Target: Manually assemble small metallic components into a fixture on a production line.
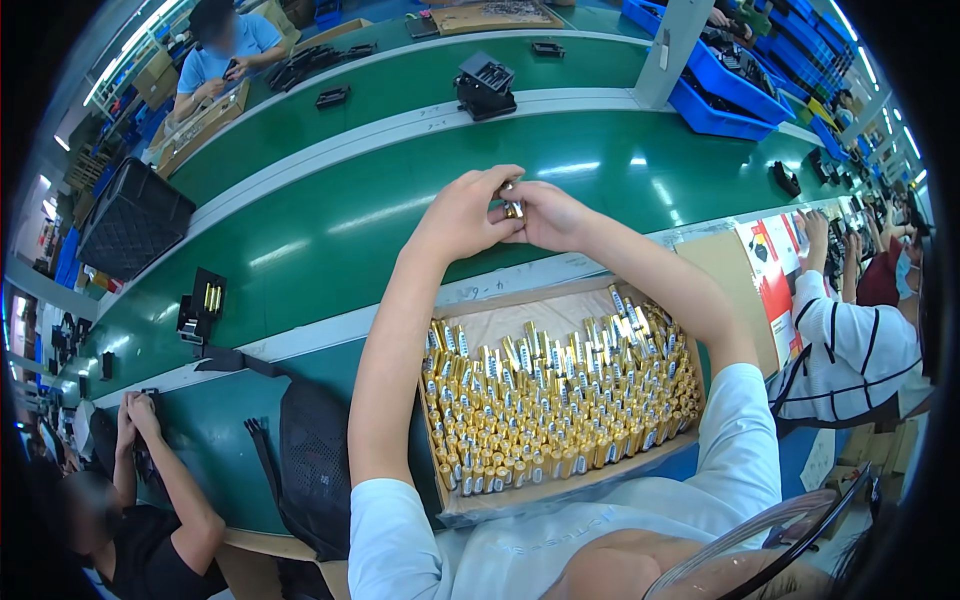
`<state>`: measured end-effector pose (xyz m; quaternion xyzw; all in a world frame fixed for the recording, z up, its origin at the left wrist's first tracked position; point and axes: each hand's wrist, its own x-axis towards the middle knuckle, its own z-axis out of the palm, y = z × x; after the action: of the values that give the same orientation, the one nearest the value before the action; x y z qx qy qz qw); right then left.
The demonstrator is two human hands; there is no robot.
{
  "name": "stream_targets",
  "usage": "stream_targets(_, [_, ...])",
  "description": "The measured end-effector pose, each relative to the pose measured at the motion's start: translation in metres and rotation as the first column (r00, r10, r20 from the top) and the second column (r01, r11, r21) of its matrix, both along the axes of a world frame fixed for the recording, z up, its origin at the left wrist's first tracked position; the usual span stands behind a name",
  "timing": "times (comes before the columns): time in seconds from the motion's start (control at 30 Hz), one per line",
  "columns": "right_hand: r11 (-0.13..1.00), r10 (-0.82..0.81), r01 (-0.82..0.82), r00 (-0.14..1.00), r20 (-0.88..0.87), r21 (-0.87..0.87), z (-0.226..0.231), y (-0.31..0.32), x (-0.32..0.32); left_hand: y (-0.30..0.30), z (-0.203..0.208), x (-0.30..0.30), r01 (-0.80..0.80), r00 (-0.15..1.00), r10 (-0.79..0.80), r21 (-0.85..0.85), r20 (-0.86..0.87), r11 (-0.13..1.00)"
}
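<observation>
My left hand (463,214) and my right hand (552,216) meet over the green bench, fingers closed around gold-coloured batteries (514,209). Only part of these shows between the fingers, and I cannot tell how many there are. Below my hands, between my forearms, a shallow cardboard box (490,328) holds a dense mass of gold batteries (560,410), most of them standing on end. Its far side shows bare lining.
A black housing with batteries (208,300) sits on the bench to the left. Nearby are a black bag (315,460) and a black crate (135,218). Ahead stands a black device (486,86); blue bins (725,90) are at the far right. Co-workers sit on both sides and opposite.
</observation>
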<state>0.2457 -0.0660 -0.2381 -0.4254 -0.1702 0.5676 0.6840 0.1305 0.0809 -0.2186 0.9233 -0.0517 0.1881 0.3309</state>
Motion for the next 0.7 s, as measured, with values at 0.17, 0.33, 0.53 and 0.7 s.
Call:
stream_targets(0.17, [0.999,0.03,-0.031,0.999,0.023,0.013,-0.004,0.001,0.001,-0.003,0.003,-0.002,0.027,0.999,-0.026,-0.026,0.047,0.999])
stream_targets(0.33, [0.999,0.031,-0.032,0.999,0.043,0.023,-0.002,0.001,0.001,0.0,-0.003,0.001,0.022,0.999,-0.021,-0.031,0.032,0.999])
stream_targets(0.53, [1.0,-0.025,0.025,0.998,0.055,-0.001,0.0,0.003,-0.004,0.003,-0.008,0.004,0.037,0.998,-0.034,-0.053,0.047,0.998])
stream_targets(0.7, [0.998,-0.059,0.058,0.997,0.049,0.018,0.002,0.004,-0.006,0.001,-0.002,0.002,0.034,0.997,-0.032,-0.024,0.077,0.999])
